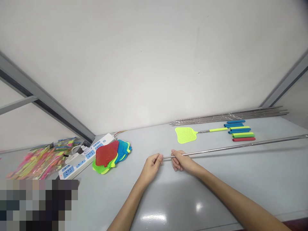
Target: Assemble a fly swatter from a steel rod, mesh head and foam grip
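A long thin steel rod [235,147] runs from my hands to the right edge of the table. My right hand [182,161] is closed around it near its left end. My left hand [151,167] pinches at that end, its fingers hiding the tip. Beyond the rod lies a yellow-green fly swatter [185,135] with a thin metal and yellow handle. Further right are several foam grip sleeves [240,131] in blue, green and red, and a bundle of steel rods [228,116] along the wall.
A white power strip [86,157] with a plug in it lies at the left, beside a pile of red, blue and green swatter heads [106,155]. Further left is a heap of pink and yellow items in plastic [40,162]. A white wall [144,64] rises behind the grey table [264,179].
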The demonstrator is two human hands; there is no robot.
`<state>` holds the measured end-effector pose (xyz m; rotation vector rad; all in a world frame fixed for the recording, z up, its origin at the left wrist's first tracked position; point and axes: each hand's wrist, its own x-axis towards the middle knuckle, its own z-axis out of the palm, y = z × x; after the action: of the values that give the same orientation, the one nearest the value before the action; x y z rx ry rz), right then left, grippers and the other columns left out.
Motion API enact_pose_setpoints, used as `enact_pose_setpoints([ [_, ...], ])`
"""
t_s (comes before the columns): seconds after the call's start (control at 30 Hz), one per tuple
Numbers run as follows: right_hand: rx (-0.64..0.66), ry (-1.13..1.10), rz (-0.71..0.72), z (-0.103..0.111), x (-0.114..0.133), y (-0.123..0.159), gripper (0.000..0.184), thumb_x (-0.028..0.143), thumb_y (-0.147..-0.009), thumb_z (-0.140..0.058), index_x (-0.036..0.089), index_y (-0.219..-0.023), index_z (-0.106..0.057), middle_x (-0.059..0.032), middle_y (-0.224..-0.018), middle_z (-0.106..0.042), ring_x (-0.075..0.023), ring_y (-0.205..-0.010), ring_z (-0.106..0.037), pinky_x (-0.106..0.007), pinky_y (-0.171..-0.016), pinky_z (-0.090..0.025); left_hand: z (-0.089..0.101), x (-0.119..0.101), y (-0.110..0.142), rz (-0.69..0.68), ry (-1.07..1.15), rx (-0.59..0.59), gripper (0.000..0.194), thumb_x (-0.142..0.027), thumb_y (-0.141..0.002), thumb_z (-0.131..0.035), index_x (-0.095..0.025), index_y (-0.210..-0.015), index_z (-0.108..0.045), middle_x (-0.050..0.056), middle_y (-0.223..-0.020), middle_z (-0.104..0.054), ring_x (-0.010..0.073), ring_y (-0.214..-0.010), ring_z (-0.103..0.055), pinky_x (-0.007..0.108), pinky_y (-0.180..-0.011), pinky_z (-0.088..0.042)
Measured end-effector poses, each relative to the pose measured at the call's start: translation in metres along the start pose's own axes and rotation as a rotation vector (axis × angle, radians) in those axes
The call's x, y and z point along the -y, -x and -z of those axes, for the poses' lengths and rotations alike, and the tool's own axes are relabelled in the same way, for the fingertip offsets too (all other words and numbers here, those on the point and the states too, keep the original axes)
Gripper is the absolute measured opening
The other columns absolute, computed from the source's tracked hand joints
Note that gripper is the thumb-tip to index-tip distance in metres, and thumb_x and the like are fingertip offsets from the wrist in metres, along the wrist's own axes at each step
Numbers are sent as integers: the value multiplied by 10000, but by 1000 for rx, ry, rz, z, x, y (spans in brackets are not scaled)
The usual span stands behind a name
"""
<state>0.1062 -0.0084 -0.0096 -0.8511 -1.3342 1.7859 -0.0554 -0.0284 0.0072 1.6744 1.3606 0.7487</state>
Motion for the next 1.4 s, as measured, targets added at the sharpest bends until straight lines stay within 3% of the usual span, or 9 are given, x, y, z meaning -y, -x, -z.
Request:
enact_pose_setpoints([
  [0.57,40,35,-49,-3,11,3,509,498,-790,-243,190,-386,-281,62,-262,-262,-79,-275,-355,-243,-422,-388,-6,-9,5,3,53,33,384,-432,-793,-295,-151,-548,-385,-52,-462,-266,66,-455,-241,193,-447,-193],
  [0.97,134,25,-38,-2,2,2,523,491,-810,-190,165,-438,-359,25,-331,-431,-74,-288,-390,-234,-418,-371,-9,-6,4,-6,58,22,405,-465,-788,-288,-151,-552,-389,-53,-470,-257,67,-456,-240,198,-443,-204],
  [1.4,157,-13,-69,1,-4,0,505,512,-793,-212,164,-472,-387,1,-382,-476,-97,-321,-427,-228,-366,-333,-14,-8,5,-34,72,4,401,-462,-782,-290,-152,-544,-379,-48,-477,-287,70,-474,-262,195,-454,-227],
])
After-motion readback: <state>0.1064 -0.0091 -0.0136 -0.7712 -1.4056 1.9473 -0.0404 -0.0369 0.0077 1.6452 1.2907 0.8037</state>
